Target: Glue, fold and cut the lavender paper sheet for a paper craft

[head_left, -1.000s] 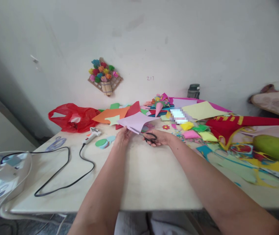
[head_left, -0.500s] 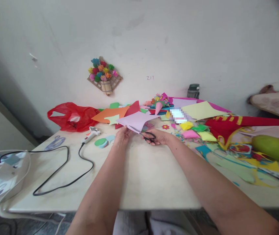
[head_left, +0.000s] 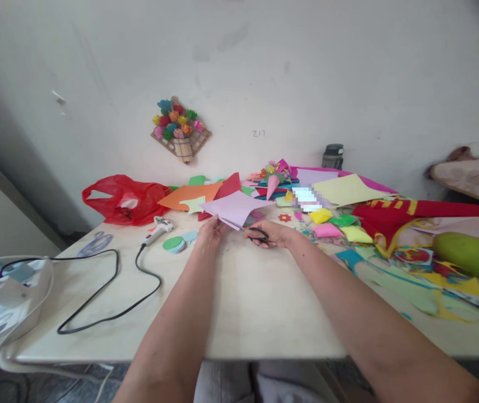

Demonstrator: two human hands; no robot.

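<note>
Scissors with black handles (head_left: 258, 235) sit in my right hand (head_left: 275, 235), fingers through the loops and closed around them, blades pointing left into the near edge of a pale lilac paper sheet (head_left: 235, 207); cannot tell how far the blades are parted. My left hand (head_left: 210, 232) pinches the near left corner of that lilac sheet, fingers closed on it, holding it just above the white table (head_left: 243, 302). The sheet tilts up and away from me, and its far edge overlaps a red paper piece (head_left: 229, 186) and a flat orange paper sheet (head_left: 186, 195). Just left of my left hand lies a small stack of green and blue paper circles (head_left: 175, 244), and beside it a white glue gun (head_left: 157, 229) with a black cord (head_left: 96, 299) looping toward the near left. A red plastic bag (head_left: 121, 200) is at the far left by the wall. To the right of my right hand lies a spread of coloured paper scraps (head_left: 331, 224), a pale yellow paper sheet (head_left: 346, 189) and, well apart, a large green fruit (head_left: 470, 254). A paper flower decoration (head_left: 179, 130) hangs on the wall.
</note>
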